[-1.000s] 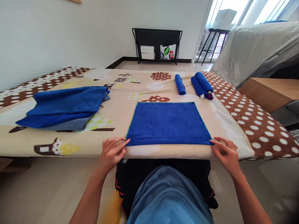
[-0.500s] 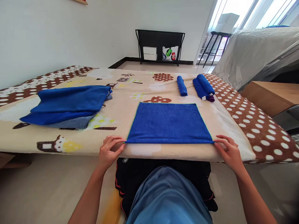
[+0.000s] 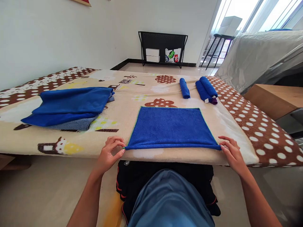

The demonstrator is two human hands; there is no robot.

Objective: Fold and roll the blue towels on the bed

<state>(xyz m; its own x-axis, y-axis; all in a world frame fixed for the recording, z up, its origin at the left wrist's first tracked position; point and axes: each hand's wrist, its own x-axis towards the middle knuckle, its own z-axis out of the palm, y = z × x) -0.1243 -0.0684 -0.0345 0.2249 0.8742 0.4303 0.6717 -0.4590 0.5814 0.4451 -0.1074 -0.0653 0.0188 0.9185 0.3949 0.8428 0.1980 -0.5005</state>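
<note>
A blue towel (image 3: 171, 127) with thin green edging lies spread near the front edge of the bed. Its near edge is turned over into a narrow strip. My left hand (image 3: 111, 154) pinches the near left corner between thumb and fingers. At the near right corner, my right hand (image 3: 232, 154) pinches the other end of that edge. Behind the towel lie a single rolled blue towel (image 3: 184, 88) and, to its right, a small group of rolled towels (image 3: 206, 89), one of them purple.
On the left of the bed rests a loose pile of blue and grey cloths (image 3: 71, 105). A patterned blanket (image 3: 132, 123) covers the bed. Beyond it stands a black rack (image 3: 163, 42); a wooden cabinet (image 3: 276, 97) and a plastic-covered object (image 3: 262, 53) are at right.
Both hands have moved slightly outward, drawing the towel's near edge wider and a little closer to me. The rolled towels and the cloth pile have stayed put.
</note>
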